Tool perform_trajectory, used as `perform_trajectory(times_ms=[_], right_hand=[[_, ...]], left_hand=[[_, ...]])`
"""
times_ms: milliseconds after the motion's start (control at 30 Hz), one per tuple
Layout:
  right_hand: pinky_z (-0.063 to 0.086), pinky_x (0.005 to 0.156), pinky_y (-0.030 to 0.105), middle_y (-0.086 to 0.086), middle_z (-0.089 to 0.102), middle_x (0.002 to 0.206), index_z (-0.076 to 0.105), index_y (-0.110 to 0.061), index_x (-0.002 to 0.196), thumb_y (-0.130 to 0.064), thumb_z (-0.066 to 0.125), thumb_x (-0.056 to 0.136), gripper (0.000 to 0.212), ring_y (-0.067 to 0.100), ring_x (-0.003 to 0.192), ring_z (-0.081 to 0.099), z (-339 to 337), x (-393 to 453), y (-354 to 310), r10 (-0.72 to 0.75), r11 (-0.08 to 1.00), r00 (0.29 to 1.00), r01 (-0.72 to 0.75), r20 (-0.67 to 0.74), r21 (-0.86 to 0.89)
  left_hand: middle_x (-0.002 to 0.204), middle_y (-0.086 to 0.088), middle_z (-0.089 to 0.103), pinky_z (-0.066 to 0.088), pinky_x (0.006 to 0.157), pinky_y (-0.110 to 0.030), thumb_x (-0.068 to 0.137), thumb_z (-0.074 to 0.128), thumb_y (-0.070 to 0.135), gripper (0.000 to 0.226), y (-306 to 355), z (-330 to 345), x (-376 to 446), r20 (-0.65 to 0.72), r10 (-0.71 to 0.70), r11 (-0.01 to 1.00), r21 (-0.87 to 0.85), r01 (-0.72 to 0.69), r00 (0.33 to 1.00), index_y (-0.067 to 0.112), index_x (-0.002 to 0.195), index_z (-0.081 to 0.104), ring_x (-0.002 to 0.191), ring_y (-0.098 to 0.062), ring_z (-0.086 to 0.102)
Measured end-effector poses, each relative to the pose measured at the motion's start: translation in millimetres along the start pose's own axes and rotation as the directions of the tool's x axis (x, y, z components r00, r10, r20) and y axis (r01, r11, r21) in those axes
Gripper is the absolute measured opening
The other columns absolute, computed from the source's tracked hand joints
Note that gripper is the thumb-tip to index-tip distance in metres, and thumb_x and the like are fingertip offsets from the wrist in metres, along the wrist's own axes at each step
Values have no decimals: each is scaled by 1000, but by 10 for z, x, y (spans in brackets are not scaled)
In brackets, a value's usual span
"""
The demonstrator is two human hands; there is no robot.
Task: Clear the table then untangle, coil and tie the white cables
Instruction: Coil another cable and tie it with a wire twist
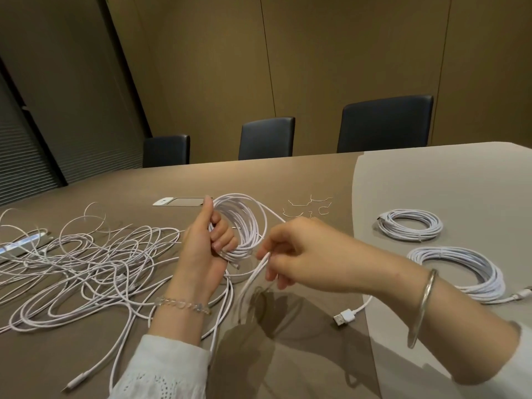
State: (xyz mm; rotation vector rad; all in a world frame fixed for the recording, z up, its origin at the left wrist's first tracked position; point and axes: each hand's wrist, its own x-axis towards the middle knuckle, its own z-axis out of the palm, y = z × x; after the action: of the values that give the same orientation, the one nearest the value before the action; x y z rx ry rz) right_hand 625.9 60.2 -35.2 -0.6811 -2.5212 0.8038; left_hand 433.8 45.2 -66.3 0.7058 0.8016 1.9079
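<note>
My left hand (pixel 201 249) grips a partly wound coil of white cable (pixel 244 223), held upright above the table's middle. My right hand (pixel 293 249) pinches the loose run of that same cable (pixel 253 280) just below the coil. The run trails down across the table to a USB plug (pixel 344 317). A tangled heap of white cables (pixel 86 266) spreads over the table's left half. Two finished coils lie at the right: a far one (pixel 410 225) and a near one (pixel 460 269).
Several thin twist ties (pixel 311 207) lie beyond my hands. A flat power socket panel (pixel 178 201) is set in the table (pixel 316 174). A shiny strip (pixel 20 244) sits at the left edge under the tangle. Three dark chairs (pixel 266 138) stand behind the far edge.
</note>
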Motion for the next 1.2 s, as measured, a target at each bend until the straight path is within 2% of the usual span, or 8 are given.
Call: perform_trajectory(times_ms=[133,233,367,467,667,967,1067,1200], right_hand=[[46,68,30,-4,67,82,70,-24,91,-44,64,87,21,18,78,59,-28,-73,-95,-202,855,971,112,-127,-507],[47,65,34,0,61,77,68,-18,78,-53,56,91,39,25,74,57,-69,-78,-105,-223,826,955,79,-196,-558],[37,45,21,0,53,50,64,-9,60,-34,61,89,39,16,49,48,-198,-30,-10,97,977,949,-148,-301,-152],[33,39,19,1,53,47,67,-7,64,-19,60,89,29,12,41,43,-302,-7,32,361,888,913,-275,-189,370],[38,39,20,4,56,52,58,-8,76,-17,61,94,20,12,42,45,-329,-7,11,350,736,936,-259,-25,626],[44,43,21,4,56,61,59,-9,74,-21,76,82,23,12,48,53,-114,-1,-9,160,882,987,-146,7,448],[51,49,18,1,65,68,70,-8,82,-10,75,83,5,10,51,62,-127,-20,42,134,980,991,-136,26,146],[40,52,6,-16,60,61,77,-24,83,-8,64,83,20,-4,60,57,-225,-49,53,79,975,991,-100,-108,-199]], left_hand=[[43,7,26,22,35,-18,97,50,40,40,-26,35,-37,58,2,996,86,-7,998,16,67,40,32,-5,23],[45,5,27,23,35,-18,97,52,37,38,-39,65,-76,54,29,985,166,-37,998,16,68,42,34,-6,23],[47,3,26,24,36,-19,100,51,34,39,-36,94,-85,-40,138,959,255,-123,990,17,67,40,36,-8,22],[46,4,26,25,37,-20,101,51,33,40,-30,88,-77,-111,212,942,289,-172,971,18,66,38,37,-9,23],[47,2,27,26,39,-21,101,51,34,42,-83,140,-91,-77,250,906,372,-204,965,18,65,37,39,-10,24],[46,2,37,26,39,-21,99,53,33,43,-222,258,-140,53,260,846,469,-254,964,19,60,41,40,-10,30],[47,2,33,25,37,-19,99,53,33,42,-164,237,-135,40,201,899,390,-201,979,18,62,39,37,-9,26],[45,4,27,22,36,-18,101,50,31,40,-75,176,-84,-62,185,942,296,-159,981,18,67,35,35,-8,23]])
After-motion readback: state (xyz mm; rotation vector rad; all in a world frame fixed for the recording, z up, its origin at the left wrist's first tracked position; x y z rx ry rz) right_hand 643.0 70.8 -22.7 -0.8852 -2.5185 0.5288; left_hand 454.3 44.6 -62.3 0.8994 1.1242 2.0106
